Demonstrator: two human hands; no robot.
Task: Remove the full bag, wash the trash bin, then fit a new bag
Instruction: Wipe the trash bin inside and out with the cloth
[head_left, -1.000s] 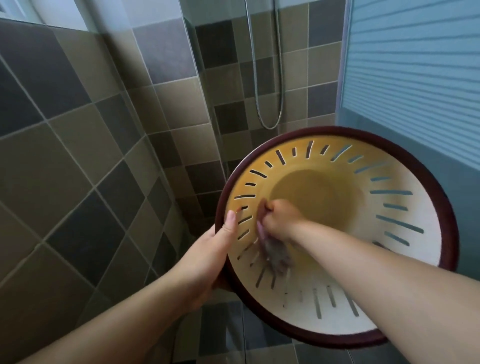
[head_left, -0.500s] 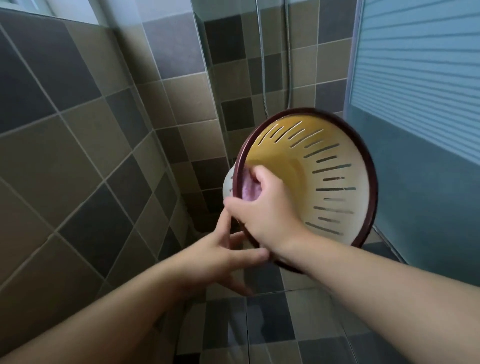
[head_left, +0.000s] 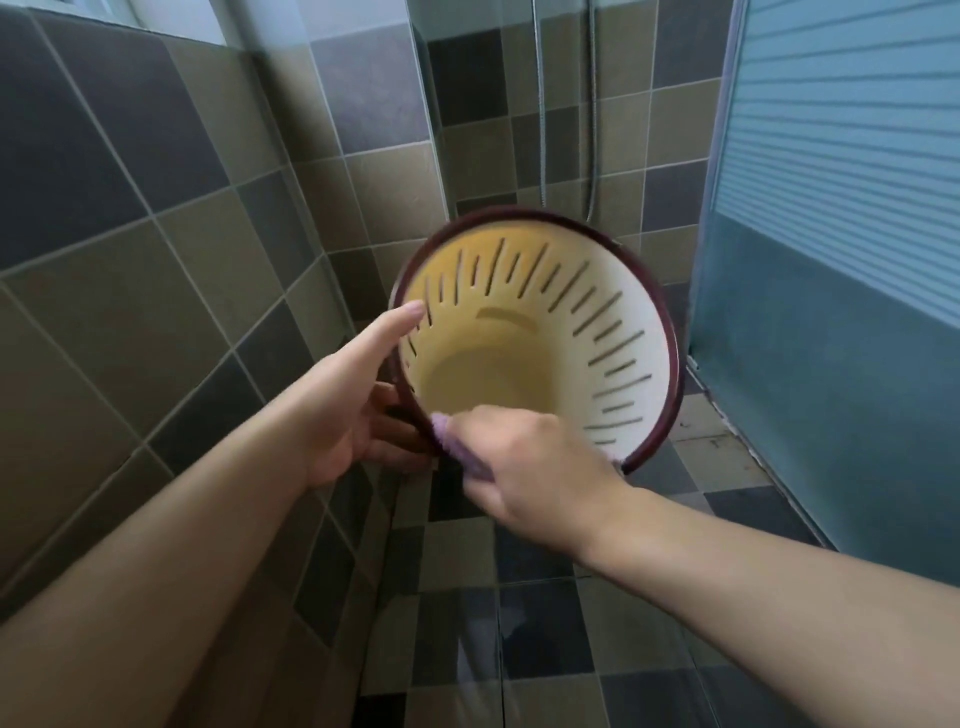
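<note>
Nearest, the right hand (head_left: 524, 467) pinches a purple cloth (head_left: 452, 439) against the near rim of the trash bin (head_left: 571, 312). Just left, the left hand (head_left: 353, 410) holds the bin's left rim, thumb inside, fingers curled behind. Held in the air above the tiled floor (head_left: 467, 597), mouth toward the person, the slotted plastic bin looks light, stiff, perhaps slippery; its rim seems the surest hold.

My one camera sits on my head, looking forward and down into a tiled shower corner. It is wide-angle and close: both my forearms reach in from the bottom edge toward the trash bin (head_left: 540, 332) at mid-frame, above the floor (head_left: 467, 649).
</note>
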